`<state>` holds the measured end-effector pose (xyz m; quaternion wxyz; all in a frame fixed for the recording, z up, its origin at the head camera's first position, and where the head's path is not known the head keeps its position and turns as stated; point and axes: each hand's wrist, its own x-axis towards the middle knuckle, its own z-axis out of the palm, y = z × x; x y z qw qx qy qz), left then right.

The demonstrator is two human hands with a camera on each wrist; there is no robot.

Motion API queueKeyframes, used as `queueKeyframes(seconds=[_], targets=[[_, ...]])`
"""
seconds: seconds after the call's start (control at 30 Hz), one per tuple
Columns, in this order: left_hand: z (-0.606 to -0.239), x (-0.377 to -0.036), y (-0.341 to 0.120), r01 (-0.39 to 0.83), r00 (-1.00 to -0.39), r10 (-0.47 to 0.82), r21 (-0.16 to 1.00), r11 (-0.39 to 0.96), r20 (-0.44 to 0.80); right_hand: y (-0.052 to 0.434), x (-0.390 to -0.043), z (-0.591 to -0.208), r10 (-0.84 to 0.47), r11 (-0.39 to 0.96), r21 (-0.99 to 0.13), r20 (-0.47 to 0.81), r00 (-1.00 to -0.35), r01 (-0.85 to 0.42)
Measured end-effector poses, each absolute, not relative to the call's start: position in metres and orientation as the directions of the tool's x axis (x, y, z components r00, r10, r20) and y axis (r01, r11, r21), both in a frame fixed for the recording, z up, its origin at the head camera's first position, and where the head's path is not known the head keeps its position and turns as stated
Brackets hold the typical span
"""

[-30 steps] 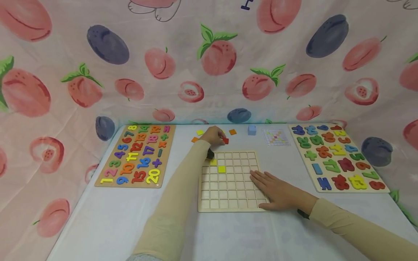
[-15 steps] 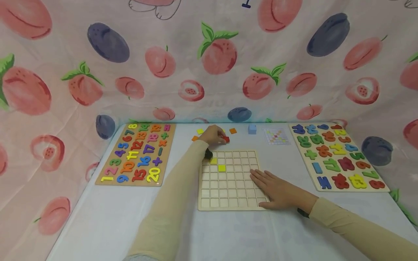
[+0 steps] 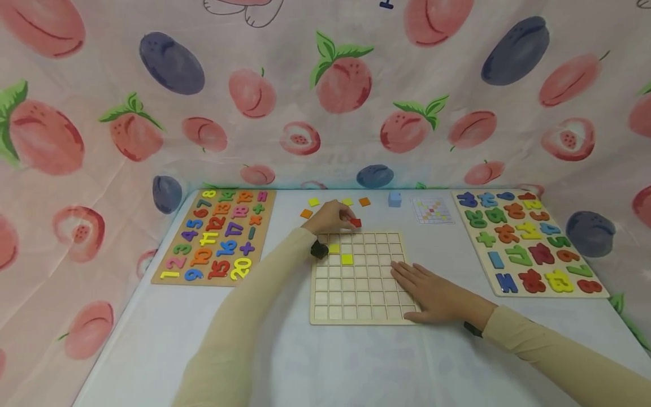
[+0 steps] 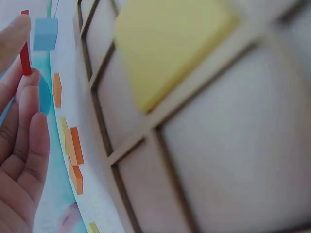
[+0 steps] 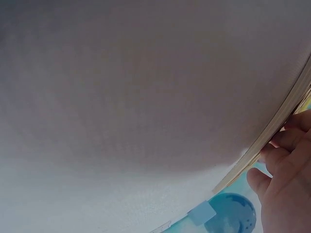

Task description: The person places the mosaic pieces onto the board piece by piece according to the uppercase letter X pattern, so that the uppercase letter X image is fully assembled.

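Our left hand (image 3: 331,217) pinches the small red square tile (image 3: 356,223); right hand (image 3: 432,295), fingers flat, steadies the wooden grid board (image 3: 356,280). We should lower the tile level into its cell.

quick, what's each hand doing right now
Left hand: pinching a red square tile just above the grid board.
Right hand: open, flat on the board's lower right corner.
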<state>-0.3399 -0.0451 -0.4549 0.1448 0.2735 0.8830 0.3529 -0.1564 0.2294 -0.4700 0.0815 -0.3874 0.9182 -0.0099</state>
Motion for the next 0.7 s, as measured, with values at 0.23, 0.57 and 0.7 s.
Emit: queueKeyframes(seconds=[0.23, 0.57, 0.7], targets=[[-0.452, -0.320, -0.051, 0.389, -0.803, 0.592, 0.699, 0.600, -0.062, 0.229, -0.157, -0.471, -0.717, 0.696, -0.075, -0.117, -0.687, -0.714], [-0.454, -0.292, -0.053, 0.410, -0.768, 0.637, 0.711, 0.571, -0.068, 0.229, -0.158, -0.469, -0.725, 0.686, -0.071, -0.141, -0.674, -0.724], [-0.456, -0.281, -0.053, 0.417, -0.750, 0.658, 0.722, 0.552, -0.071, 0.229, -0.158, -0.469, -0.726, 0.686, -0.069, -0.136, -0.674, -0.724]])
